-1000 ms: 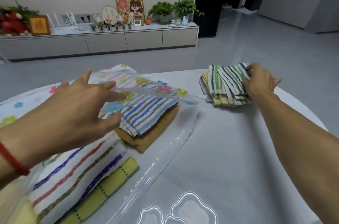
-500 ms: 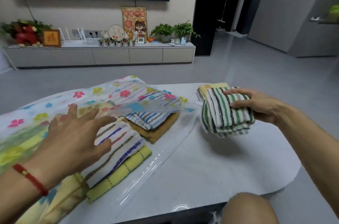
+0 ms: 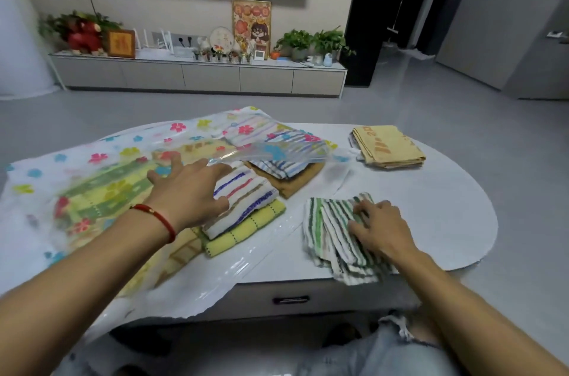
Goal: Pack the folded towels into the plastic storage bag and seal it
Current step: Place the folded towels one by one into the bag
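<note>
A clear plastic storage bag point(image 3: 92, 172) printed with coloured flowers lies across the left of the white table, its mouth facing right. Folded towels sit at the mouth: a white one with blue and red stripes point(image 3: 246, 200) on a yellow one point(image 3: 246, 231), and a blue-striped one on a brown one point(image 3: 292, 181). My left hand point(image 3: 191, 187) rests flat on the striped stack, just under the lifted bag flap. My right hand point(image 3: 378, 227) grips a green-striped folded towel point(image 3: 329, 227) lying on the table near the front edge.
A folded yellow towel stack point(image 3: 388, 146) sits at the table's far right. The table's point(image 3: 446, 206) front edge carries a drawer handle point(image 3: 291, 299). My knee in jeans point(image 3: 391, 341) is below it. A low cabinet with plants and frames lines the far wall.
My right hand lifted the green-striped towel off the far-right stack and brought it down onto the table near the front. My left hand stayed at the bag mouth.
</note>
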Available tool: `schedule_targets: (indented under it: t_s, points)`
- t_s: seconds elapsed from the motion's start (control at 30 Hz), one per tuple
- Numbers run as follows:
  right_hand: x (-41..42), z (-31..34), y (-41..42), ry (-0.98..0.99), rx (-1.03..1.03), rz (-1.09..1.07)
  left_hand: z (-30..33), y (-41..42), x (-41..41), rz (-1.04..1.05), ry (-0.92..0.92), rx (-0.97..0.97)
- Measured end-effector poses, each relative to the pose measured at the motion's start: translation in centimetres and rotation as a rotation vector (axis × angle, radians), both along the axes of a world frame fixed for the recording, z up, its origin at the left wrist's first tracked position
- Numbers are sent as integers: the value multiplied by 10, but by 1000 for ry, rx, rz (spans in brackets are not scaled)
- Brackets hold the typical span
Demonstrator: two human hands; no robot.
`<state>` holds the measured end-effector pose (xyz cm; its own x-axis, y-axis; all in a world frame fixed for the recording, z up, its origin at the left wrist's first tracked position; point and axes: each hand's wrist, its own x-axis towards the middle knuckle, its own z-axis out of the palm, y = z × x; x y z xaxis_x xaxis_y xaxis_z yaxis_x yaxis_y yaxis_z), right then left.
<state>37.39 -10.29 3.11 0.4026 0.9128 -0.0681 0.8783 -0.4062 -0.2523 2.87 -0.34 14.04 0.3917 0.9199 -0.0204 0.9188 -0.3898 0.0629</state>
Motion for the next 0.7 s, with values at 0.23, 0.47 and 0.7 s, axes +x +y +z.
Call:
schedule_targets:
  t_s: [0.23,0.47,0.7]
  points:
    - [-56,-8,-1,-285,-99,-62,-2,3,5,2,0,15]
    - [-64,19,32,191,234,-121,-1,4,8,1,-13,20]
    - [-25,3,13,201,-3,-326,-17,-1,-8,-40,-6,67]
